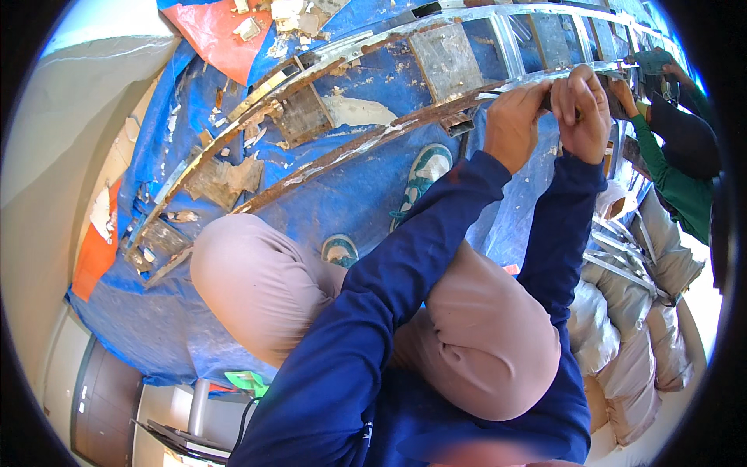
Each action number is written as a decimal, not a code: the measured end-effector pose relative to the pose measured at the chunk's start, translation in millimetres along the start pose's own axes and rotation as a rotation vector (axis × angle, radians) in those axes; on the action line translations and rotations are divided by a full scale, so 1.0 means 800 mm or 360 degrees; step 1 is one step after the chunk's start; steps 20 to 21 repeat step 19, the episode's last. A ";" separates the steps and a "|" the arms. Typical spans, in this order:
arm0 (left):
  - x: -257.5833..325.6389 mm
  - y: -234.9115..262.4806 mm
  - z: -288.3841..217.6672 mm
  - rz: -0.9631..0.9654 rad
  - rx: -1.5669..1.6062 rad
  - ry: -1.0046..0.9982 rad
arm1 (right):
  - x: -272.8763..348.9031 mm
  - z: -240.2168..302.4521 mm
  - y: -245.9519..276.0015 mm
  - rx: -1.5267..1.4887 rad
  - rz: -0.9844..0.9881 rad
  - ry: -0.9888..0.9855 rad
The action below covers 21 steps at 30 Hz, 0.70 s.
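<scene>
Rusty metal frame (366,144), long like a ladder, lies across the blue tarp (366,202), with crumbly white bits stuck on it. My left hand (515,124) and right hand (583,109) are both closed around its near rail at the far end. Full grey sacks (622,342) sit by the tarp's right edge.

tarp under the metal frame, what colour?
Blue, with an orange patch at the top left; the tarp shows best in the head view.

Blue tarp (373,202) floor, pale wall (70,132).
</scene>
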<state>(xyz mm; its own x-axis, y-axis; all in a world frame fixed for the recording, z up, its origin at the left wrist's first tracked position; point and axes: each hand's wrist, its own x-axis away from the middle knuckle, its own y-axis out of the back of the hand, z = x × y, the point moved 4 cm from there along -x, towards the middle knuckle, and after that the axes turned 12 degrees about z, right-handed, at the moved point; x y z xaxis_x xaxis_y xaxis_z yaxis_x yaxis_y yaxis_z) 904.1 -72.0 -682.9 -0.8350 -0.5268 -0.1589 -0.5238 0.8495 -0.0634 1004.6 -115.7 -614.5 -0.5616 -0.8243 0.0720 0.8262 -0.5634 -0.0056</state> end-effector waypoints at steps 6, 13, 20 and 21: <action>-0.009 -0.002 -0.003 0.0045 -0.0470 0.0033 | 0.049 0.050 -0.022 0.1801 -0.0390 -0.0979; -0.006 -0.020 -0.012 0.0010 -0.0306 -0.0133 | 0.023 0.077 0.001 0.1861 0.0665 -0.0517; 0.007 -0.027 0.023 0.0351 -0.0310 -0.0017 | 0.032 0.083 0.011 0.2068 0.0885 -0.0539; 0.007 -0.027 0.023 0.0351 -0.0310 -0.0017 | 0.032 0.083 0.011 0.2068 0.0885 -0.0539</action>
